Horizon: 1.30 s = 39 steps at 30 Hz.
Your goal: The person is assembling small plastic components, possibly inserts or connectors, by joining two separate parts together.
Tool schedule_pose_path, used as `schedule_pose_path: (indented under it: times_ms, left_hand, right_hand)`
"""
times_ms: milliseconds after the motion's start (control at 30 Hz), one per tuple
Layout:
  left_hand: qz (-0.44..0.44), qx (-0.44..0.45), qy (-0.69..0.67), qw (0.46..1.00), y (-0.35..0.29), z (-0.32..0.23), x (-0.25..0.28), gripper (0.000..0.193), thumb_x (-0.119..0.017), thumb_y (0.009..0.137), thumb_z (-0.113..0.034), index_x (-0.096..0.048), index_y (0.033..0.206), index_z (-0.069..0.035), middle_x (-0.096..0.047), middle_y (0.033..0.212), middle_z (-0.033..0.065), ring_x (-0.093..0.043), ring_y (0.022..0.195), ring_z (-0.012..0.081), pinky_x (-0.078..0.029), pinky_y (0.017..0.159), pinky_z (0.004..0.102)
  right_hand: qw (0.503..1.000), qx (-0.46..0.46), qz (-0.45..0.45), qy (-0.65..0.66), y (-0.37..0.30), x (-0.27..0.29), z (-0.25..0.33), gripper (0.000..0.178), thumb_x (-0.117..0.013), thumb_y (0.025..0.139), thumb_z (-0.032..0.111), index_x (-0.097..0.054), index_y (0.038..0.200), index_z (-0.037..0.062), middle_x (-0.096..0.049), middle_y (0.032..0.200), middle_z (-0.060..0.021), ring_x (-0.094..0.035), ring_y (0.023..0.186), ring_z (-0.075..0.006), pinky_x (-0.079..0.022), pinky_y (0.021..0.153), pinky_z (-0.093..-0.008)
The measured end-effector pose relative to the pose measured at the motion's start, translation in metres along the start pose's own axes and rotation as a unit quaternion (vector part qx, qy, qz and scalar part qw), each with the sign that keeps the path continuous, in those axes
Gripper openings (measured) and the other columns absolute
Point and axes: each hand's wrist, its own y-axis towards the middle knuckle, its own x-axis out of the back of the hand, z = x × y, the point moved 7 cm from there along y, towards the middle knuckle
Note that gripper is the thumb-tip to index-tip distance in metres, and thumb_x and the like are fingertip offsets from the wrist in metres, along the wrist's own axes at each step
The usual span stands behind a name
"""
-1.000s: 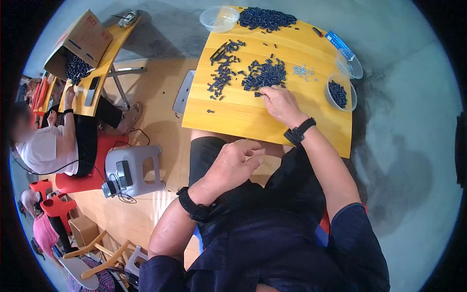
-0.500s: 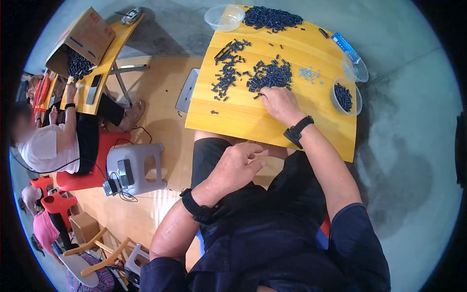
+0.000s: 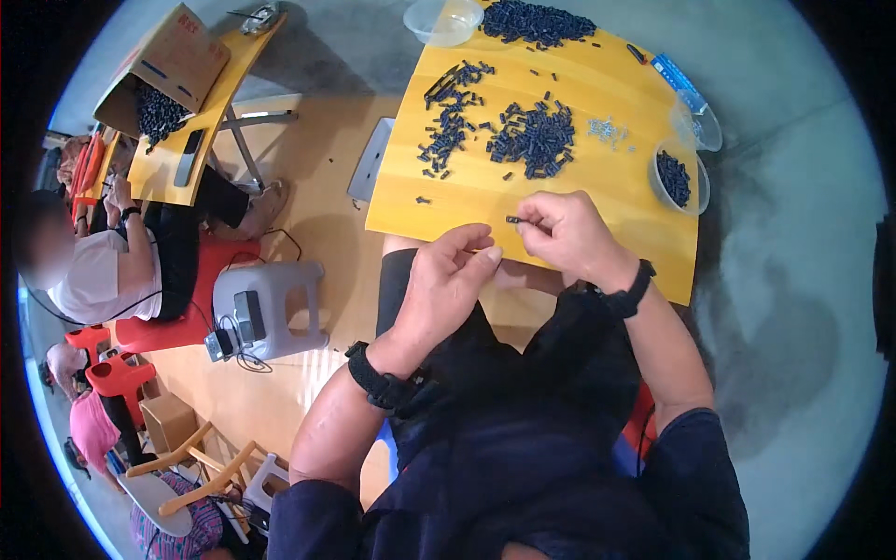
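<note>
My right hand [image 3: 574,235] is over the near edge of the yellow table, pinching a small black cylindrical part [image 3: 513,219] between thumb and forefinger. Just to its left and a little nearer me is my left hand [image 3: 446,280], its thumb and fingers drawn together in a pinch; whatever sits between those fingertips is too small to make out. Beyond my hands lies a pile of black parts [image 3: 534,140]. Left of that pile spreads a looser group of black parts [image 3: 448,126], and to its right are small silvery pieces [image 3: 607,131].
A clear bowl of black parts [image 3: 674,179] stands at the table's [image 3: 597,205] right edge. At the far side are a larger black heap [image 3: 537,22], a clear bowl [image 3: 443,21] and a blue box [image 3: 674,75]. A co-worker [image 3: 112,271] sits at another table leftward.
My right hand has come back from the pile toward me with a black part. My left hand has risen toward it, and the whole view has shifted slightly.
</note>
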Motion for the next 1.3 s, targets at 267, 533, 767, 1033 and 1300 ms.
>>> schedule_pose_path:
  times_ms: [267, 533, 767, 1033, 1300]
  left_hand:
    - [0.107, 0.045, -0.097, 0.988, -0.006, -0.006, -0.019, 0.019, -0.058, 0.091, -0.009, -0.064, 0.104, 0.004, -0.067, 0.085, 0.0056, -0.061, 0.074, 0.0087, -0.048, 0.066, 0.0219]
    - [0.123, 0.069, -0.248, 0.958, -0.017, -0.029, -0.021, 0.016, -0.055, 0.093, -0.007, -0.066, 0.101, 0.002, -0.068, 0.084, 0.0077, -0.063, 0.073, 0.0143, -0.050, 0.066, 0.0249]
    - [0.173, 0.064, -0.314, 0.931, -0.021, -0.032, -0.028, 0.019, -0.053, 0.095, -0.010, -0.066, 0.103, 0.001, -0.068, 0.089, 0.0064, -0.063, 0.078, 0.0133, -0.049, 0.071, 0.0256]
    - [0.198, 0.073, -0.340, 0.917, -0.024, -0.035, -0.031, 0.020, -0.050, 0.096, -0.011, -0.063, 0.106, 0.001, -0.067, 0.090, 0.0066, -0.062, 0.080, 0.0141, -0.049, 0.073, 0.0261]
    - [0.210, 0.069, -0.347, 0.911, -0.023, -0.033, -0.032, 0.021, -0.049, 0.097, -0.011, -0.062, 0.107, 0.001, -0.066, 0.091, 0.0065, -0.062, 0.082, 0.0137, -0.049, 0.075, 0.0266]
  right_hand:
    - [0.987, 0.141, 0.035, -0.076, -0.025, -0.001, 0.058, 0.004, -0.060, 0.076, 0.001, -0.059, 0.078, -0.0018, -0.058, 0.063, -0.0154, -0.059, 0.054, -0.0228, -0.046, 0.052, -0.0327]
    - [0.989, 0.063, -0.016, 0.130, -0.044, 0.008, 0.058, 0.011, -0.061, 0.080, -0.003, -0.063, 0.091, -0.0027, -0.062, 0.075, -0.0070, -0.062, 0.067, -0.0123, -0.049, 0.058, -0.0248]
    - [0.980, 0.096, -0.036, 0.172, -0.053, 0.010, 0.068, 0.012, -0.063, 0.080, -0.005, -0.062, 0.092, -0.0035, -0.058, 0.079, -0.0065, -0.061, 0.069, -0.0110, -0.049, 0.060, -0.0236]
    - [0.980, 0.147, -0.053, 0.122, -0.056, 0.013, 0.080, 0.012, -0.065, 0.080, -0.005, -0.062, 0.092, -0.0028, -0.057, 0.076, -0.0068, -0.061, 0.066, -0.0120, -0.049, 0.057, -0.0242]
    - [0.979, 0.176, -0.067, 0.078, -0.058, 0.014, 0.090, 0.010, -0.064, 0.081, -0.004, -0.063, 0.090, -0.0025, -0.058, 0.072, -0.0077, -0.061, 0.062, -0.0131, -0.050, 0.055, -0.0242]
